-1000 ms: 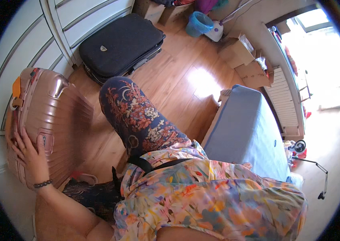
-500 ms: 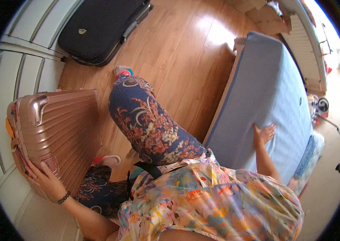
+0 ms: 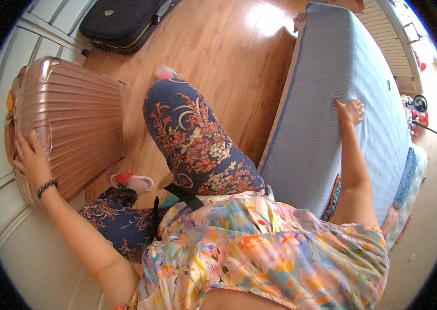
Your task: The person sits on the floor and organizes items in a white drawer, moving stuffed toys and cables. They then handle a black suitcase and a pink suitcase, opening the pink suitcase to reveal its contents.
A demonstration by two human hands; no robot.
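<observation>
On the left, a rose-gold ribbed hard-shell suitcase (image 3: 81, 103) stands on end beside white panelled doors. My left hand (image 3: 33, 161), a dark beaded bracelet on its wrist, rests against the suitcase's narrow side with the fingers spread, the thumb close to its side handle (image 3: 46, 138). To the right is a bed-like block covered in light blue fabric (image 3: 311, 119). My right hand (image 3: 350, 112) lies on that cover, thumb apart from the fingers and nothing held.
A black soft suitcase (image 3: 118, 26) lies on the wooden floor (image 3: 218, 67) at the far left. My bent leg in floral trousers (image 3: 192, 134) reaches between suitcase and bed. A pink slipper (image 3: 138, 182) is by my other leg. A small fan (image 3: 420, 103) stands beyond the bed.
The view has shifted, so the suitcase, bed and both hands sit higher in the picture. My hands keep contact with the suitcase and the blue cover. A colourful patterned strip shows beside my right arm.
</observation>
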